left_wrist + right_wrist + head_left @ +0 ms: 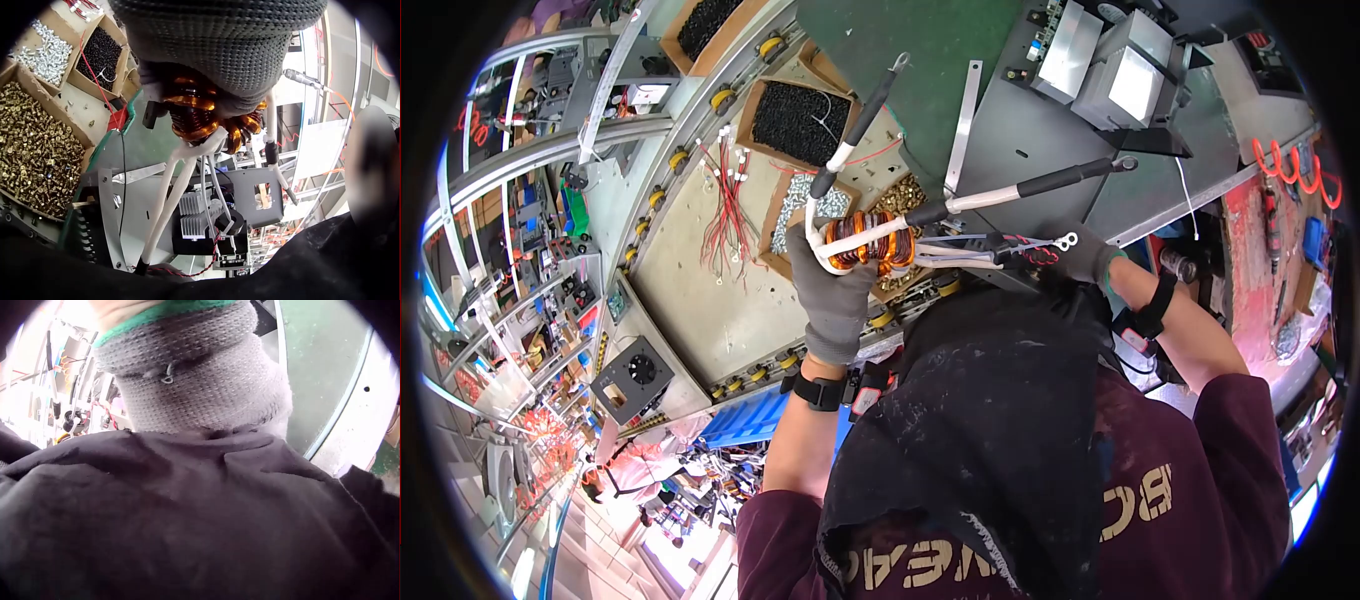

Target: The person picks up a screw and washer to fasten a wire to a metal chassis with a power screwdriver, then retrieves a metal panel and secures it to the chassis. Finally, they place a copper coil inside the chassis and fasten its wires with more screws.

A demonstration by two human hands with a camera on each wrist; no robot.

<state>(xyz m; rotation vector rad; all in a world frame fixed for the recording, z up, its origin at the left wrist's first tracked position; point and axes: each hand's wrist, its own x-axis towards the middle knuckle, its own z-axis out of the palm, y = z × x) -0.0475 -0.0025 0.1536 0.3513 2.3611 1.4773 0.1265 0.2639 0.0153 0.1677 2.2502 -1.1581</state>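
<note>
My gloved left hand (832,305) grips a copper-wound coil (898,243) from its near left side; in the left wrist view the grey glove (219,53) covers the top of the windings (195,119). Thick white-sleeved leads (840,157) with black sleeve sections and ring lugs spread away from the coil. Thinner leads (960,258) run right, ending at small ring lugs (1065,241) by my gloved right hand (1090,262). A black head covering (1000,400) hides part of that hand. The right wrist view shows only the glove's cuff and back (200,394); whether its fingers hold the leads, I cannot tell.
Cardboard boxes of black screws (800,122), silver screws (818,203) and brass screws (37,150) stand beyond the coil. Red wires (725,205) lie on the bench to their left. A metal chassis with bright blocks (1122,85) sits at the far right. A fan plate (638,372) lies left.
</note>
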